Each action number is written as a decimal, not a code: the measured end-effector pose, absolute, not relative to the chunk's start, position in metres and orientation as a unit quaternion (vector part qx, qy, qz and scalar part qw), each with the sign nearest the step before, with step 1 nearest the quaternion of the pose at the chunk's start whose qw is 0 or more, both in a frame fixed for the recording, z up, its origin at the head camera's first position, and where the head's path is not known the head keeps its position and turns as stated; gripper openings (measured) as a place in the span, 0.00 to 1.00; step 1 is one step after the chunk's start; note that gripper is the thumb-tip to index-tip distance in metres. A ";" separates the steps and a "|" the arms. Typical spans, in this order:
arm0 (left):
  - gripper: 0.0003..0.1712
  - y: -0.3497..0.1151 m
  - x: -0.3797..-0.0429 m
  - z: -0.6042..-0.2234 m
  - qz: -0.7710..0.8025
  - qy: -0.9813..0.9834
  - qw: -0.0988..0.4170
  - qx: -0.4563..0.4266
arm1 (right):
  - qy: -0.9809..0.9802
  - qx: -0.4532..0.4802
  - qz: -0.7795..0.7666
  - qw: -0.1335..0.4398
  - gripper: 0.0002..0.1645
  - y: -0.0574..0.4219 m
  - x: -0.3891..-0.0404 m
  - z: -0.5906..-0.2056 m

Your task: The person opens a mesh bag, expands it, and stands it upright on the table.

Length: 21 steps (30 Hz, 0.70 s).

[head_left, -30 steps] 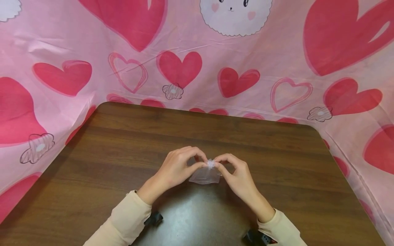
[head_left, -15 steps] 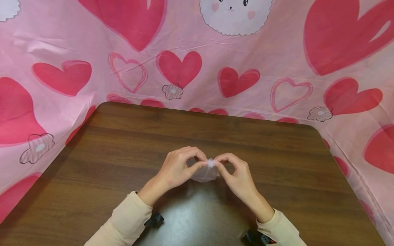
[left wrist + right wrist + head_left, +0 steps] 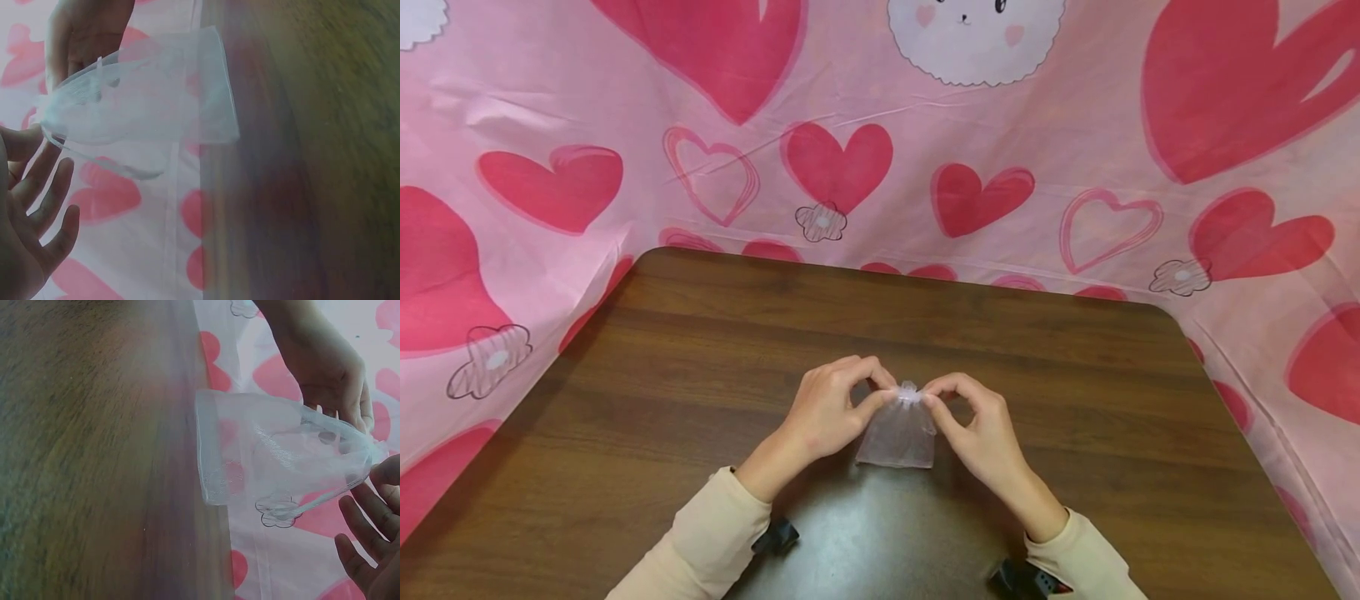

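Note:
A small sheer white organza drawstring pouch point(image 3: 898, 437) hangs between my two hands over the table, its neck gathered into a ruffled tuft. My left hand point(image 3: 831, 408) pinches the left side of the neck between thumb and fingertips. On the right side, thumb and index finger of my right hand point(image 3: 981, 429) pinch the same neck. In the left wrist view the pouch point(image 3: 162, 94) tapers to the grip, its flat bottom edge spread wide. A thin cord point(image 3: 319, 503) trails beside the pouch in the right wrist view. The fingers partly cover the gathered neck.
The brown wood-grain table point(image 3: 737, 317) lies under both hands. Behind and at the sides hangs a pink cloth point(image 3: 865, 75) printed with hearts. Black devices sit at the left wrist point(image 3: 777, 536) and right wrist point(image 3: 1026, 581).
The pouch's lower part swung up half a second ago and now hangs lower and flatter. The left fingertips have shifted slightly left, and the gathered neck looks wider. The right hand has barely moved.

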State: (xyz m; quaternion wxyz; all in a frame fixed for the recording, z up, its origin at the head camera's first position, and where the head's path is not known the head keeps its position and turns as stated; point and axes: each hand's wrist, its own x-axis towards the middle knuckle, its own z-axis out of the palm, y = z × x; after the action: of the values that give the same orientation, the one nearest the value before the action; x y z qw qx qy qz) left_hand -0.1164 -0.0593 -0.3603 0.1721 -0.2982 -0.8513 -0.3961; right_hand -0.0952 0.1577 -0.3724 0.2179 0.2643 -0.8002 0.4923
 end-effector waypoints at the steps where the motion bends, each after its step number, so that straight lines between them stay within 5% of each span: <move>1: 0.05 -0.060 -0.116 -0.361 -0.396 -0.853 0.171 -0.295 | -0.801 0.263 0.492 0.218 0.11 0.158 -0.095 -0.373; 21: 0.07 -0.066 -0.119 -0.362 -0.394 -0.861 0.174 -0.269 | -0.800 0.257 0.493 0.225 0.11 0.166 -0.098 -0.371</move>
State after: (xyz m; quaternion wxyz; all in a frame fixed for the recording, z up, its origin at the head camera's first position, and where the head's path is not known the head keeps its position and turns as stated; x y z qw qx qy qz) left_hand -0.1192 -0.0663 -0.3622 0.1738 -0.2692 -0.8614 -0.3941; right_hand -0.0980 0.1659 -0.3715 0.2252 0.2569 -0.8003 0.4927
